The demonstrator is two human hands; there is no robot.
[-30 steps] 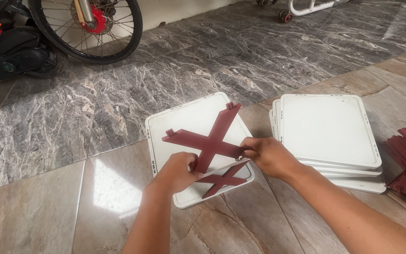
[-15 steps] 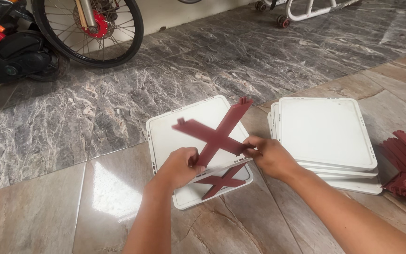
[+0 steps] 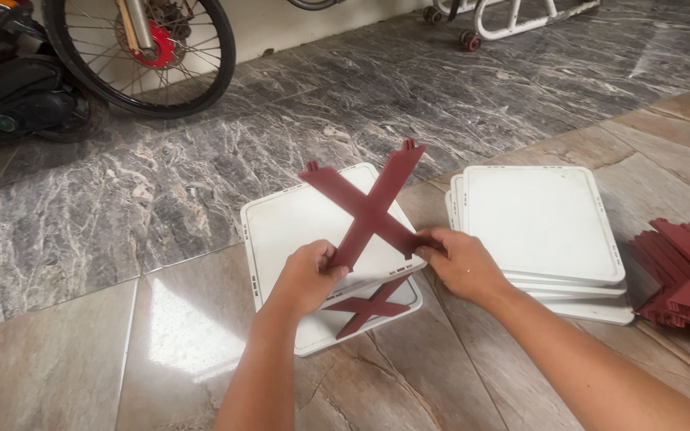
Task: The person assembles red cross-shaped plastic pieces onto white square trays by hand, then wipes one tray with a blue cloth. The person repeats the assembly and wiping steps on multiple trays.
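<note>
While both hands work above the floor, the dark red cross piece (image 3: 369,209) is held tilted up over a white square panel (image 3: 297,231) that lies flat on the floor tiles (image 3: 81,351). The left hand (image 3: 307,275) has its fingers closed on the lower left arm of the cross, and the right hand (image 3: 458,263) pinches the lower right arm, so each hand grips one near leg. From the fingers the cross rises up and away from the person, its two far arms pointing toward the wheel (image 3: 141,52) at the back. Neither hand is nearer; the hold is even on both sides. Under the raised cross a second red cross (image 3: 373,306) lies flat on the near part of the panel. Just to the right sits a stack of white panels (image 3: 541,227), touching nothing the hands hold, and further right a pile of red cross pieces (image 3: 684,271) rests at the frame edge.
</note>
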